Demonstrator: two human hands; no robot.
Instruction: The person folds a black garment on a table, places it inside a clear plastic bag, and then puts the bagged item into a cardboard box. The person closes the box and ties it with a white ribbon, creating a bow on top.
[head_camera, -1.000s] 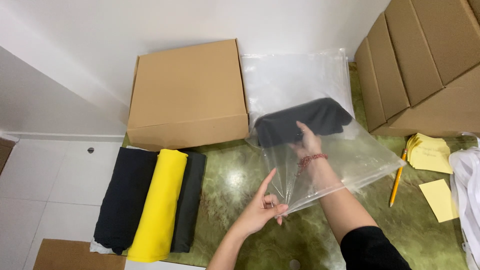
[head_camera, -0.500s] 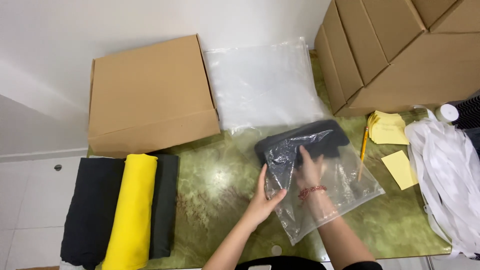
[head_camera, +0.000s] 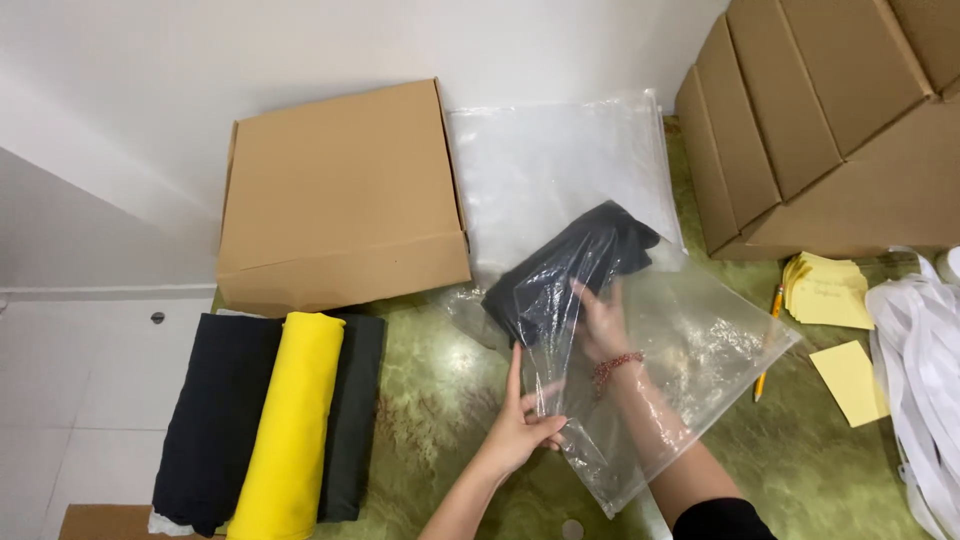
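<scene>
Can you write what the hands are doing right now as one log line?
left hand: holds edge of clear bag | right hand: inside bag, on black cloth | nearby: cardboard box, yellow cloth

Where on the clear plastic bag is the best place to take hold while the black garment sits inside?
Probably the open mouth edge of the clear plastic bag, from its near-left side, where the left hand already pinches it. The film is loose there; the black garment bulks the far end, and the right hand is inside.
</scene>
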